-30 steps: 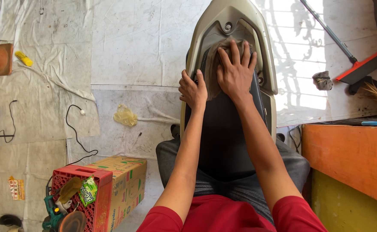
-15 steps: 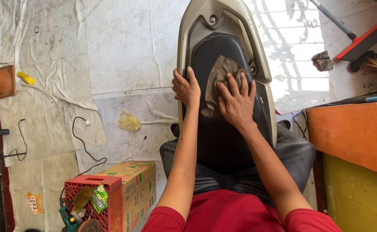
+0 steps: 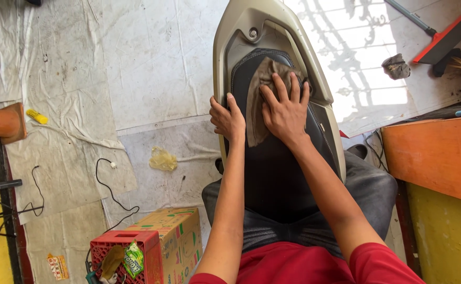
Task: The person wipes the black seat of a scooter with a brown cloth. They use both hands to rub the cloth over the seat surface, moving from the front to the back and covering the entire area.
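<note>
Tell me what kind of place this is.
Probably a home yard or small workshop floor: a scooter seat being wiped with a rag, tarps on the concrete, a broom and a red crate nearby.

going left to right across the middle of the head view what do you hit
yellow marker → black cable → crumpled yellowish bag → left hand → brown rag → right hand → orange tabletop
</note>
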